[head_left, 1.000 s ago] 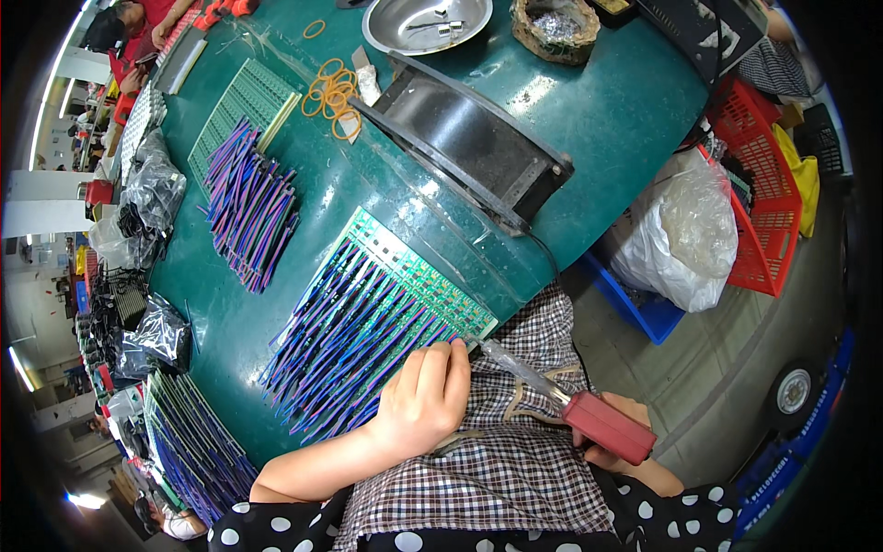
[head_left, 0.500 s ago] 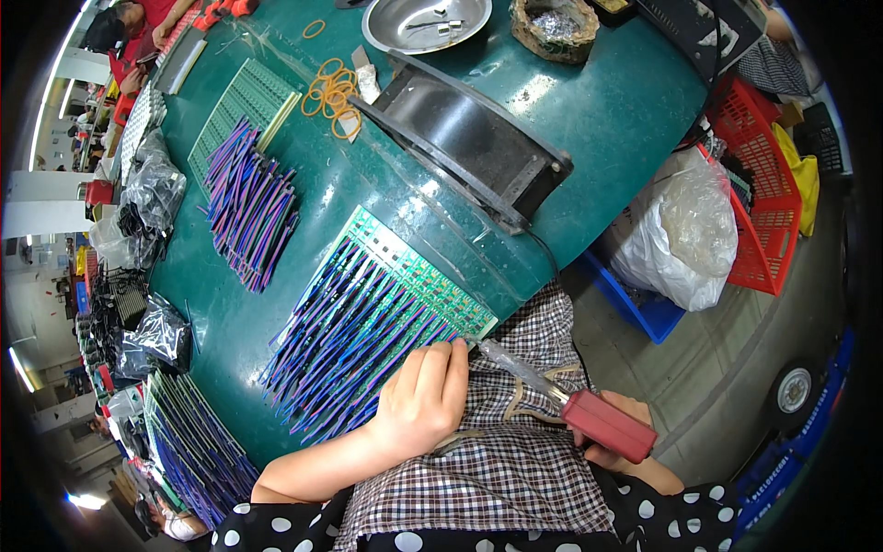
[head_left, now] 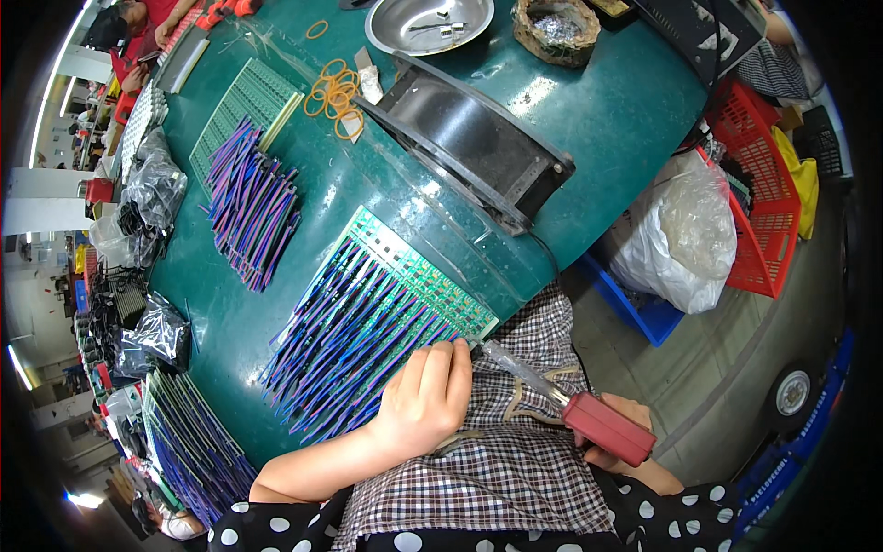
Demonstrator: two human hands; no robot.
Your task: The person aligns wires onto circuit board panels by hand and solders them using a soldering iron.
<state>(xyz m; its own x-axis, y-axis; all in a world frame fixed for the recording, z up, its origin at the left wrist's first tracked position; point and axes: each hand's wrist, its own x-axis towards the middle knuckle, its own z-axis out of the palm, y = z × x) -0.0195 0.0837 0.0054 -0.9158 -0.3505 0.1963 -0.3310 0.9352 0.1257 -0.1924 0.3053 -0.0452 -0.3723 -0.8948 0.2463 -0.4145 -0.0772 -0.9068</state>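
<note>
Head camera looked down on a checked apron, where the right hand (head_left: 625, 432) was closed around the red handle of a soldering iron (head_left: 570, 405), its metal tip reaching up-left to the near corner of a green circuit board panel (head_left: 418, 276). Just left of the tip, the left hand (head_left: 428, 396) lay palm down with fingers (head_left: 451, 363) together and loosely curled, their tips pressing on the near ends of the blue and purple wire leads (head_left: 349, 340) that fanned out from the panel; whether it pinched any single lead could not be told. That panel rested at the near edge of the dark green table (head_left: 607, 120). Farther left lay a loose pile of the same leads (head_left: 253, 207) beside another green panel (head_left: 244, 106). Beyond the near panel stood a black fan housing (head_left: 469, 138), with orange rubber bands (head_left: 336, 92) next to it and a metal dish (head_left: 428, 23) at the far edge.
</note>
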